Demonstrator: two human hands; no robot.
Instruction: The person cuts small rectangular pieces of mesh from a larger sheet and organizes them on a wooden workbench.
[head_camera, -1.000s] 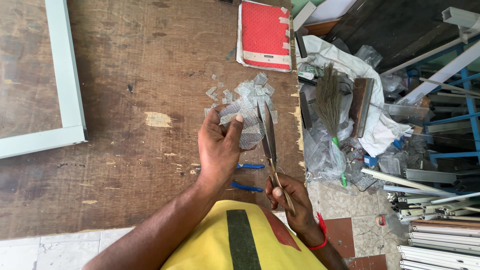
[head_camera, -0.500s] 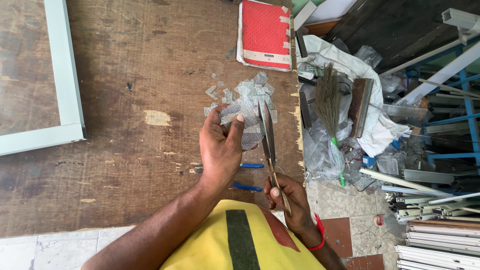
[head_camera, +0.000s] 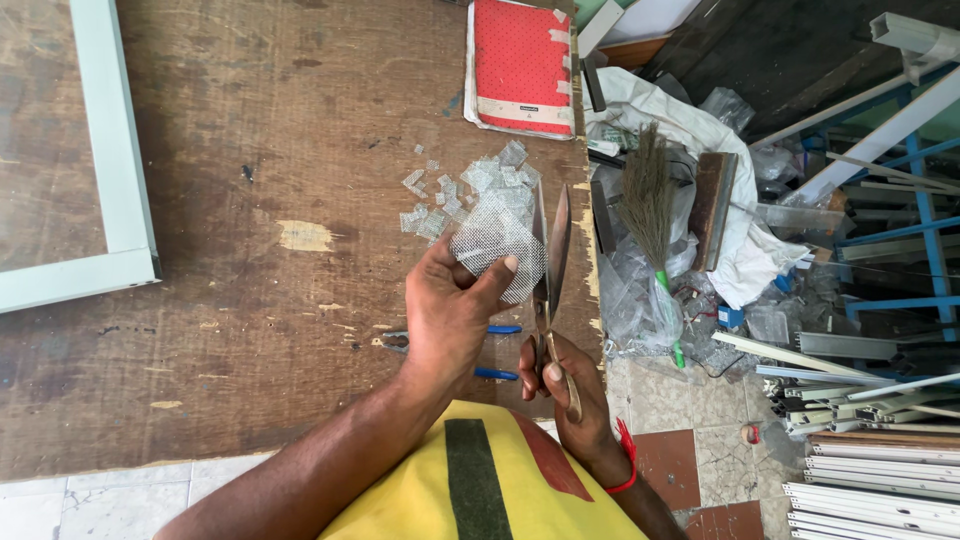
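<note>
My left hand (head_camera: 448, 315) pinches the mesh scrap (head_camera: 495, 238) at its edge; it looks light and floppy. My right hand (head_camera: 572, 390) grips the part-open scissors (head_camera: 549, 262).

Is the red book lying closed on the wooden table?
Yes, the red book lies flat and closed near the far edge of the wooden table, beyond the mesh scraps.

A worn brown wooden table (head_camera: 250, 150) is carrying mesh scraps (head_camera: 470, 185) toward one o'clock, a red book (head_camera: 520, 65) at twelve, a pale frame (head_camera: 110, 150) at nine, blue-handled pliers (head_camera: 495, 350) near centre
</note>
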